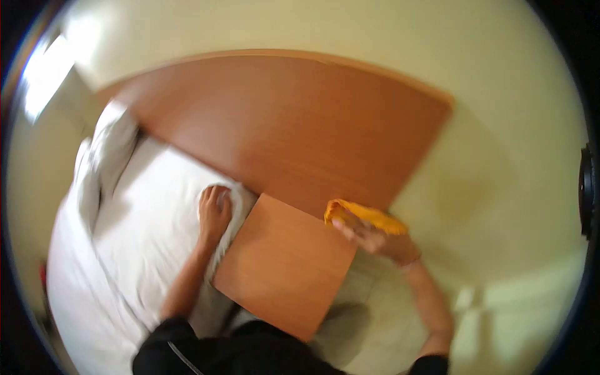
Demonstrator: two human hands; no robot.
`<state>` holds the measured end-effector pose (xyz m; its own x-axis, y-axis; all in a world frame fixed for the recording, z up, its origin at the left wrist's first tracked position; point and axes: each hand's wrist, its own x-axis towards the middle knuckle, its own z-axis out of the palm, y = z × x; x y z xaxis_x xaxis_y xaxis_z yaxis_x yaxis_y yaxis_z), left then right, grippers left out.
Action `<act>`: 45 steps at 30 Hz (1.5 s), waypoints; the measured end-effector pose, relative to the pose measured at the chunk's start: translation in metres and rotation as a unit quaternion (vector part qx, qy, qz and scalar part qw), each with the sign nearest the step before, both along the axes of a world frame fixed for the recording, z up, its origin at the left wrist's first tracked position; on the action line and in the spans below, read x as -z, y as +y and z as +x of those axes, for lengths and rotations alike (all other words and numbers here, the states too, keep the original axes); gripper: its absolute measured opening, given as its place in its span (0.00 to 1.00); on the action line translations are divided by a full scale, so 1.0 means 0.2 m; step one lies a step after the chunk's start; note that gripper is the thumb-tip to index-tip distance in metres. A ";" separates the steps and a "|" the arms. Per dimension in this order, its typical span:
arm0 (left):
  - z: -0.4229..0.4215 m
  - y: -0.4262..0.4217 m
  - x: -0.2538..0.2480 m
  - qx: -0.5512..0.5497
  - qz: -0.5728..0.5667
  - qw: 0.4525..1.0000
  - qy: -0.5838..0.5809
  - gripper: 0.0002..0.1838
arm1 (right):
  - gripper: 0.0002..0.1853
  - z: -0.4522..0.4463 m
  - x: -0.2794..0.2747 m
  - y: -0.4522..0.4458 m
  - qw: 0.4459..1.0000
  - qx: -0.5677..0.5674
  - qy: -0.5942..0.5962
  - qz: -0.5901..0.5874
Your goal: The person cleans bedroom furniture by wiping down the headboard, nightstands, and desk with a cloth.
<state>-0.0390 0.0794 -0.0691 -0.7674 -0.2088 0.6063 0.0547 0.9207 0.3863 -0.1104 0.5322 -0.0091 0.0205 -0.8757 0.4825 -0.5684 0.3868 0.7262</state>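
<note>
In my right hand is a bunched orange cloth, gripped under the fingers. The cloth lies against the lower right part of the brown wooden headboard, just above the back corner of a small wooden bedside table. My left hand rests on the white-sheeted bed near its corner, beside the bedside table. Its fingers are curled and the white fabric bulges around them; I make out nothing held in it.
A white pillow leans at the head of the bed, on the left. Pale wall surrounds the headboard, with a tiled floor right of the bedside table. A bright window is at upper left.
</note>
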 end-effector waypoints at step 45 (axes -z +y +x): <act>2.64 0.14 0.41 -0.465 -0.136 0.874 0.031 0.28 | 0.21 0.92 0.34 -0.65 0.790 0.059 -0.588 -0.166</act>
